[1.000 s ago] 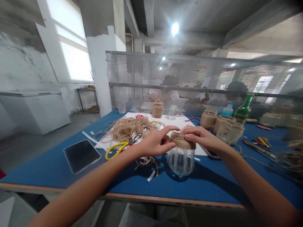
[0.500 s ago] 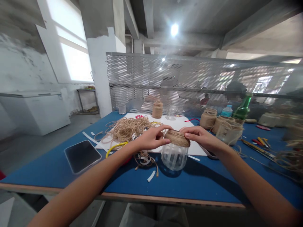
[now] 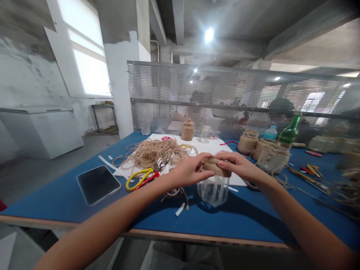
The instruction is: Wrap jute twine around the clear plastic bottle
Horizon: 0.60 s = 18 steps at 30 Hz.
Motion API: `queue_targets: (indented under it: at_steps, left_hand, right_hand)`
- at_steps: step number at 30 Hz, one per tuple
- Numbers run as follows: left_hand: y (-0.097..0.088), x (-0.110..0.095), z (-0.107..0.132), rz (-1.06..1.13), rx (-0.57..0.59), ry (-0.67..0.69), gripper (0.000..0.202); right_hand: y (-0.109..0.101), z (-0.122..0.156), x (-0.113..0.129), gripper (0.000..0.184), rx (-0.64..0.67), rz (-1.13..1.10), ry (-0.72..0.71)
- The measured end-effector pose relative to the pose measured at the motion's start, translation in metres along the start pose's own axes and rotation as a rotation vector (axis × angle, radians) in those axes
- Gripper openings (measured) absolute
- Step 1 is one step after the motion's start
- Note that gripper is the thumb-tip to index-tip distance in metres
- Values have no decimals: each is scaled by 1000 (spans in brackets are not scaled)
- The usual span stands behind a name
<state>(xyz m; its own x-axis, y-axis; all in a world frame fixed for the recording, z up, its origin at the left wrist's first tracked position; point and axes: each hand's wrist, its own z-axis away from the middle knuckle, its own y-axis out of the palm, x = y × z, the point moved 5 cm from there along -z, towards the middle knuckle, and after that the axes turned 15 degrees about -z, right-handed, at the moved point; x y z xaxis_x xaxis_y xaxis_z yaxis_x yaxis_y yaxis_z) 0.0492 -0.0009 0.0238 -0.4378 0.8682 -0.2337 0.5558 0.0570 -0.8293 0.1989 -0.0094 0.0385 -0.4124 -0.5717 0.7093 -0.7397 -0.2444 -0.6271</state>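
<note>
A clear glass jar (image 3: 213, 192) stands on the blue table in front of me, its neck wrapped in jute twine (image 3: 216, 167). Strips of white tape run down the glass. My left hand (image 3: 194, 169) grips the wrapped neck from the left, thumb on the near side and fingers behind. My right hand (image 3: 234, 165) closes on the neck from the right, its fingertips on the twine near the rim. The fingers cover part of the wrapping. Left of the jar lies a loose heap of jute twine (image 3: 156, 153), with yellow-and-red-handled pliers (image 3: 140, 176) by it.
A phone (image 3: 98, 185) lies at the left. Twine-wrapped jars (image 3: 248, 141) and a green bottle (image 3: 291, 128) stand at the right, near several tools (image 3: 309, 180). A wrapped jar (image 3: 187, 130) stands at the back before a perforated metal screen (image 3: 168, 90); people are beyond it.
Both hands and the jar have shifted slightly right. My left hand has come further over the wrapped neck, covering more of it. More of the pliers shows.
</note>
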Motion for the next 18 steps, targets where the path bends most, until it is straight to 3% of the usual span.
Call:
queue_targets:
  at_steps: [5,18]
  left_hand:
    - [-2,9,0,56,86,72,52]
    - [1,31,1,55,126,4,52]
  right_hand:
    - [0,1,0,33,54,-128,22]
    - [-2,2,-4,31,78,-293,54]
